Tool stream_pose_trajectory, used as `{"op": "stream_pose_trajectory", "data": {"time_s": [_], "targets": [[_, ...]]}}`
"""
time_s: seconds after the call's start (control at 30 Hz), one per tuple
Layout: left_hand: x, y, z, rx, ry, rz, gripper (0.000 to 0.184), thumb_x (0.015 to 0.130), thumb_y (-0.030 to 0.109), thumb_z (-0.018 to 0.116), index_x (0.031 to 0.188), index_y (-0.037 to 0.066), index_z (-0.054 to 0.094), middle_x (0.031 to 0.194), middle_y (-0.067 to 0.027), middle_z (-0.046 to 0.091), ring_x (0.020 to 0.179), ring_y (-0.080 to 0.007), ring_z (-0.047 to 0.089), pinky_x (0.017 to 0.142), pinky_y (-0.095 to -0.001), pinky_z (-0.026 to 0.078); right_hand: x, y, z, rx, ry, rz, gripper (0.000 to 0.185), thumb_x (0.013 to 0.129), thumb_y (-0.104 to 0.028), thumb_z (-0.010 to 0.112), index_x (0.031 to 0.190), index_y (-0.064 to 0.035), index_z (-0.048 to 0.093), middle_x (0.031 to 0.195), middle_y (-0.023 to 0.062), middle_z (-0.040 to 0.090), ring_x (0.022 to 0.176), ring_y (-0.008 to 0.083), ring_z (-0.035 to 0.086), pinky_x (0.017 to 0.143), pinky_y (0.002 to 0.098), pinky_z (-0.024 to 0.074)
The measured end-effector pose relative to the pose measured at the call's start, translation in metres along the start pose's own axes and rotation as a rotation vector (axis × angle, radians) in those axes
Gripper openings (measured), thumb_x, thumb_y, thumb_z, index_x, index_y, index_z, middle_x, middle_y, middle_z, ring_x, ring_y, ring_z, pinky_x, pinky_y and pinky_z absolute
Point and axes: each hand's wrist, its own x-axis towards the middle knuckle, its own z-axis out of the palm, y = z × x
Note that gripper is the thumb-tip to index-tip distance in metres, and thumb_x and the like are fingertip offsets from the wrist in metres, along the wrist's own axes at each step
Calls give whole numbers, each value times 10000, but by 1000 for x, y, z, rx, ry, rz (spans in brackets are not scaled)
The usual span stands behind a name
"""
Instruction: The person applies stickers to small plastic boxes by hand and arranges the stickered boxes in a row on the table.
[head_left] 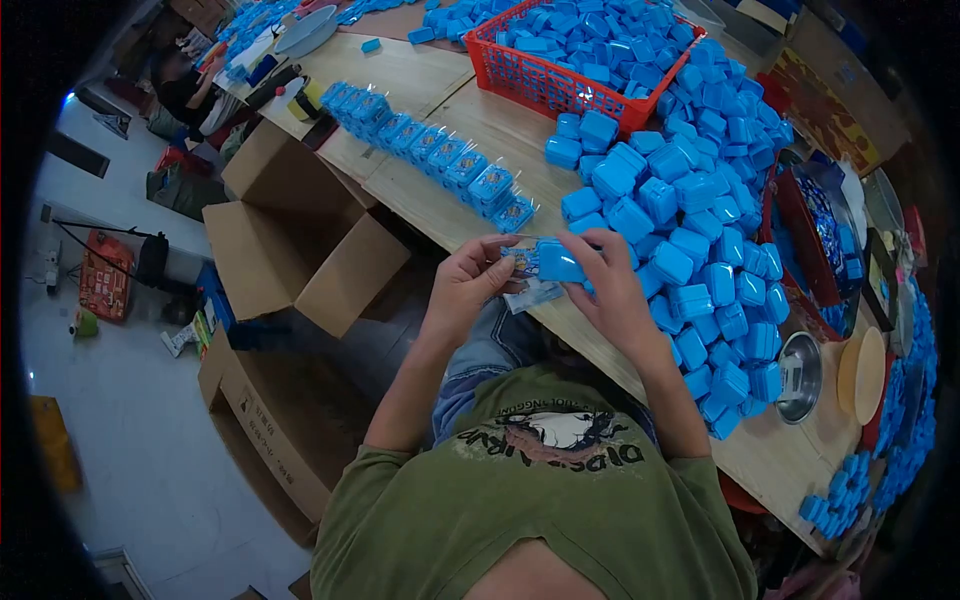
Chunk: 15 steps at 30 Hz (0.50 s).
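Observation:
My left hand pinches a small printed clear plastic bag between thumb and fingers. Closed around a blue plastic box is my right hand. The box meets the bag's edge; whether it is partly inside, I cannot tell. Below my hands, at the table edge, lies more clear packaging. Just right of my right hand spreads a big heap of loose blue boxes. A row of bagged blue boxes stretches away to the upper left of my hands.
A red plastic basket full of blue boxes stands at the back of the wooden table. Left of the table are open cardboard boxes. A metal bowl and an orange bowl sit at right. Another person sits far left.

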Motion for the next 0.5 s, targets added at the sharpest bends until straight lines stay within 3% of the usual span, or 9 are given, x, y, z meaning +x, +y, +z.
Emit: {"op": "stream_pose_trajectory", "data": {"time_s": [0.2,0.3,0.37,0.5], "targets": [[2,-12,1,78,-13,-18,281,868,129,572,1120,10,535,885,-32,584,798,-93,556,689,-237,480,-7,1,12,-62,-15,-3,590,681,34,652,1223,-134,489,1069,159,434,936,311,481,732,357,450],[1,-14,3,235,42,69,343,832,138,624,1137,18,520,979,-59,558,817,-100,544,699,-249,475,-10,4,19,-9,39,55,574,677,37,665,1205,-127,508,1059,138,422,910,275,490,683,323,454],[-2,-17,6,311,307,241,534,789,137,673,1244,31,414,1087,-90,502,860,-127,545,731,-264,474,-11,5,20,15,74,85,574,677,38,665,1204,-124,509,1059,137,420,905,268,492,677,319,454],[4,-39,15,80,359,345,694,762,126,696,1314,40,283,1145,-104,447,898,-157,550,754,-280,478,-9,4,23,6,147,58,586,671,41,668,1210,-115,500,1058,136,419,914,270,489,695,315,452]]}}
